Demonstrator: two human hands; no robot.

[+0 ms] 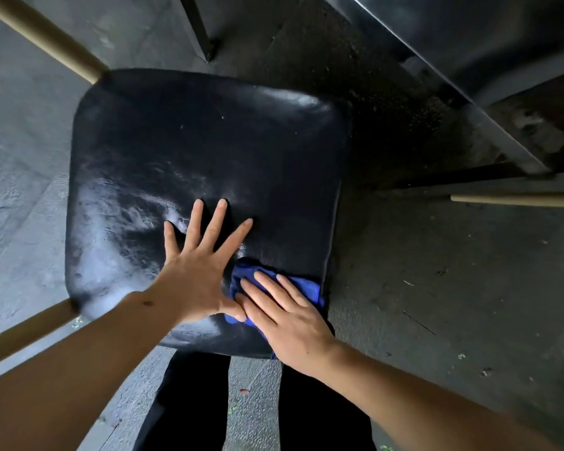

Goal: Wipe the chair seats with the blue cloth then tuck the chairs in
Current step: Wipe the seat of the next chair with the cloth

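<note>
A black padded chair seat [192,151] fills the middle of the view, shiny with pale smears on its left half. My left hand [196,268] lies flat on the seat's near part, fingers spread, holding nothing. Just to its right, my right hand [284,314] presses flat on a bunched blue cloth [306,286] at the seat's near right corner. Much of the cloth is hidden under that hand. The left thumb touches the cloth's edge.
Tan wooden chair legs show at the upper left [43,34] and lower left [23,333]. A dark table edge and frame [469,70] run across the upper right, with another tan leg [518,200] at the right. My dark trouser legs [189,402] stand below the seat on grey concrete.
</note>
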